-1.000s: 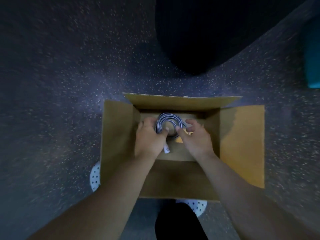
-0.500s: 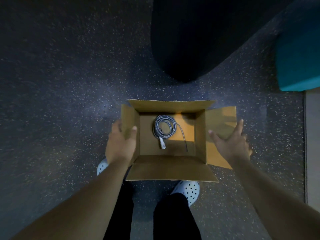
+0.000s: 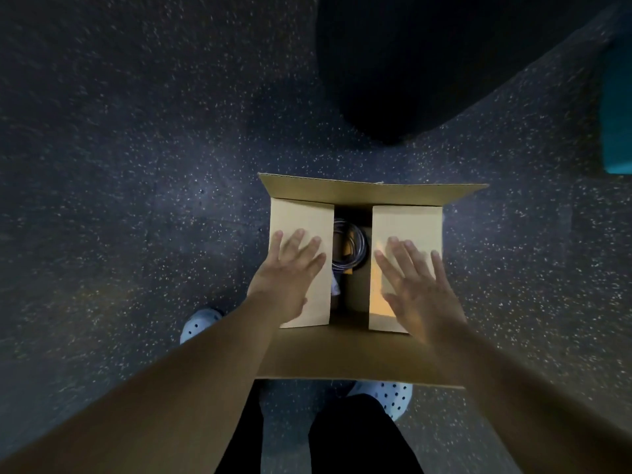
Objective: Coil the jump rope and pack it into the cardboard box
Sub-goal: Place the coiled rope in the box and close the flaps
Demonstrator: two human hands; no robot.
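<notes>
The cardboard box (image 3: 345, 354) stands on the floor between my feet. Its left and right side flaps are folded down over the opening, with a narrow gap between them. Through that gap I see part of the coiled grey jump rope (image 3: 352, 246) lying inside, with a pale handle end near the left flap's edge. My left hand (image 3: 290, 275) lies flat on the left flap, fingers spread. My right hand (image 3: 415, 285) lies flat on the right flap, fingers spread. The far and near flaps stand open.
The floor is dark and speckled. A large black rounded object (image 3: 427, 63) sits just beyond the box. A teal block (image 3: 617, 107) is at the right edge. My pale perforated clogs (image 3: 390, 398) show beside and under the box's near flap.
Both hands let go of the coiled rope and left the box, took the side flaps, and folded them down. The rope now lies mostly hidden beneath them.
</notes>
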